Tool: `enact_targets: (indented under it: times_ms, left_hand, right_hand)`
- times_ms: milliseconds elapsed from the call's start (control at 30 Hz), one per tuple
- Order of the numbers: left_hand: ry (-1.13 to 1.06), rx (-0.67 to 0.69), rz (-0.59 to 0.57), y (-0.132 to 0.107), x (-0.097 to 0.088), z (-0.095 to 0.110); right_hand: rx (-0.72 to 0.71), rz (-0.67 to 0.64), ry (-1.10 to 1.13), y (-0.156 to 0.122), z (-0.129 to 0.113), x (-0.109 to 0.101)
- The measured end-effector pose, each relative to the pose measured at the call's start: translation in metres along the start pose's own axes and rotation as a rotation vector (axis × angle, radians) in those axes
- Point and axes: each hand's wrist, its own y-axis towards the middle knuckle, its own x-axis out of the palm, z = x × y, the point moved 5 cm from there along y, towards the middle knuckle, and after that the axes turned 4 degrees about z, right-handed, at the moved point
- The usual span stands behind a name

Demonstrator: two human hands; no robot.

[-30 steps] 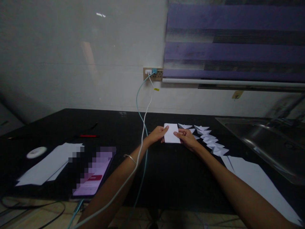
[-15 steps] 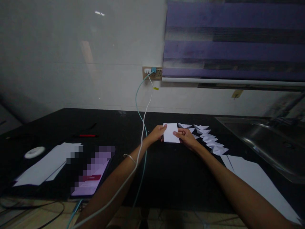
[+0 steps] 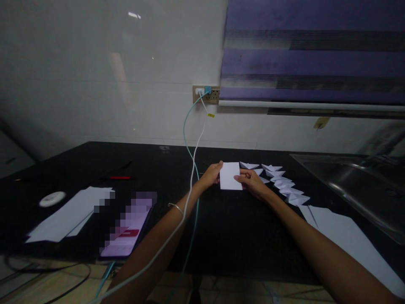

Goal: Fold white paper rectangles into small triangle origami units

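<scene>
Between my hands, a small white folded paper (image 3: 230,177) is held upright above the dark counter. My left hand (image 3: 211,175) grips its left edge, thumb along the upper corner. At the right edge, my right hand (image 3: 251,182) pinches the paper, its thumb lying on the front face and its fingers partly hidden behind. Just beyond my right hand stand several folded white paper boats (image 3: 282,183) in two rows. A white and a teal cable run in front of my left forearm.
A stack of white sheets (image 3: 351,236) lies right, beside the metal sink (image 3: 351,181). On the left are more paper sheets (image 3: 68,215), a phone (image 3: 126,236), a white round object (image 3: 52,199) and a red pen (image 3: 118,177). The white cable (image 3: 190,185) hangs from a wall socket (image 3: 215,94).
My left thumb has shifted from the paper's front face up to its left corner. The right hand keeps its pinch. The whole view has shifted slightly.
</scene>
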Motion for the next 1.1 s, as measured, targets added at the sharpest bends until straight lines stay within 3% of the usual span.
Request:
enact_targets:
  times_ms: [200,500,767,1100]
  left_hand:
    - [-0.021,0.015,0.015,-0.002,0.000,0.004]
    - [-0.053,0.012,-0.166,-0.002,0.002,0.003]
    - [-0.044,-0.053,-0.125,0.001,-0.004,-0.003]
    - [-0.240,-0.027,-0.168,0.000,-0.009,-0.004]
  right_hand:
    - [0.000,-0.007,0.028,-0.001,-0.001,0.000]
    - [-0.015,0.083,0.123,0.003,0.001,-0.003]
    - [-0.052,0.121,0.227,0.008,0.003,-0.005]
    - [-0.017,0.184,0.285,0.011,0.008,-0.011]
